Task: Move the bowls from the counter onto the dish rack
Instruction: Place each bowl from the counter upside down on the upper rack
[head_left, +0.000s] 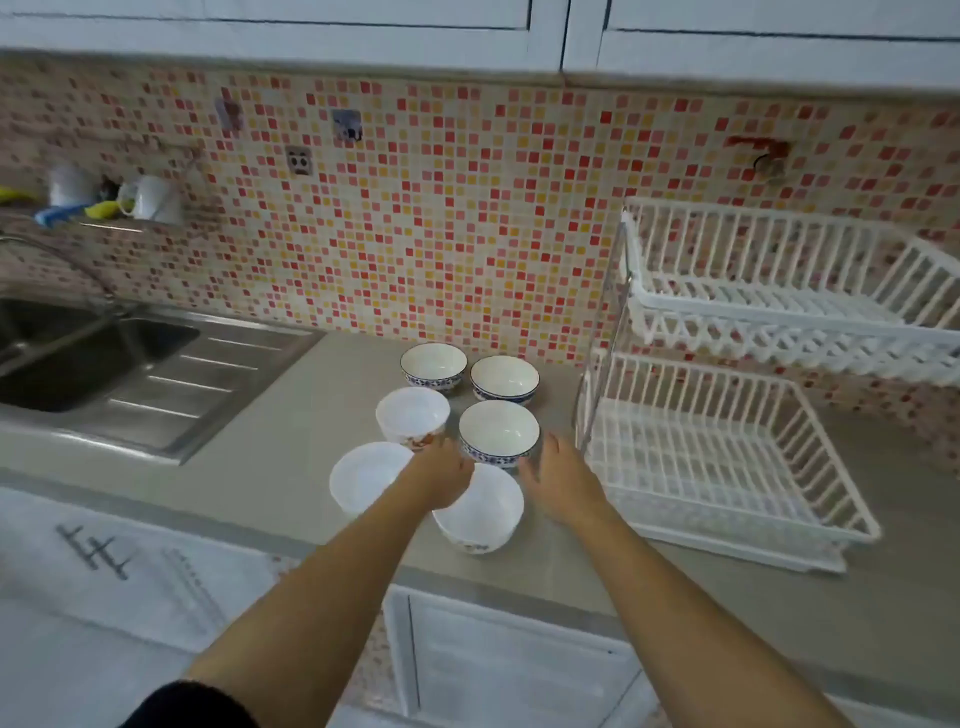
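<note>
Several white bowls stand in a cluster on the grey counter (291, 415). Three have blue-patterned rims: two at the back (433, 364) (504, 375) and one in the middle (497, 430). A white bowl with a red print (411, 415) sits to its left, another plain white bowl (363, 475) nearer, and one more (485, 512) nearest. My left hand (445, 475) reaches over the nearest bowls, just left of the middle blue bowl. My right hand (561, 480) is on that bowl's right side, fingers spread. Neither hand holds anything. The white two-tier dish rack (737, 431) stands at the right.
A steel sink (98, 358) with drainboard and tap fills the left. Cups and cloths sit on a ledge behind it. Tiled mosaic wall runs along the back, cupboards hang above. Both rack tiers hold nothing. The counter's front edge is just below the nearest bowl.
</note>
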